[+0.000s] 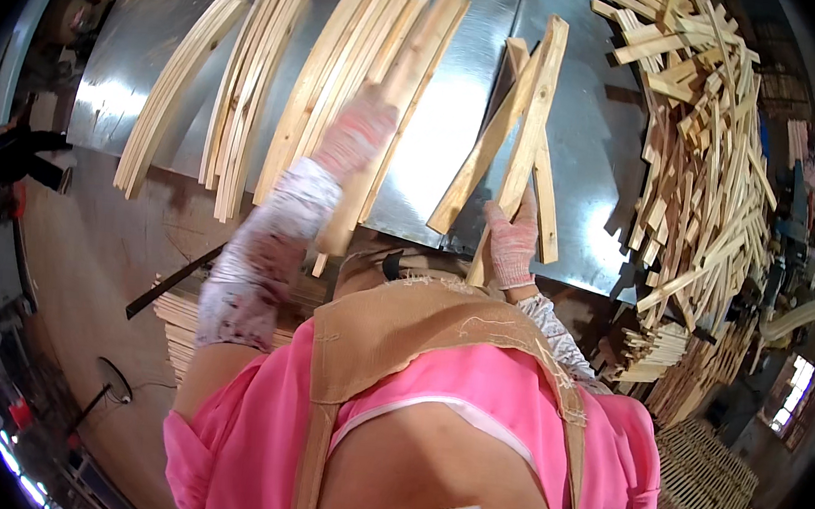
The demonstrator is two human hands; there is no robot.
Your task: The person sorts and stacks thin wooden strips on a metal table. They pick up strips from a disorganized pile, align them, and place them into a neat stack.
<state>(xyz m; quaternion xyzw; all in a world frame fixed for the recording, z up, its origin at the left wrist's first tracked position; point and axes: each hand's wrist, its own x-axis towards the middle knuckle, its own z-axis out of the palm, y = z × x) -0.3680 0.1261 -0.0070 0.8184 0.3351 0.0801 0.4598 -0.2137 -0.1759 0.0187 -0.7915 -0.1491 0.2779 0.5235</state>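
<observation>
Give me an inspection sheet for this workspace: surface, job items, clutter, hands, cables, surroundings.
Surface: shiny metal tabletop.
Job's things: grouped wooden strips toward the left; crossed strips right of centre.
Clutter: jumbled wood heap at right.
Hands: left hand, blurred, on a long board, grip unclear; right hand holds a pale strip.
Cables: thin dark line on the floor, possibly a cord.
Surroundings: stacked slats at lower left.

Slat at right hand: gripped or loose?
Gripped: the right hand closes around the slat near its lower end, thumb across it. Whether it's lifted clear of the slats beneath, cannot tell.
</observation>
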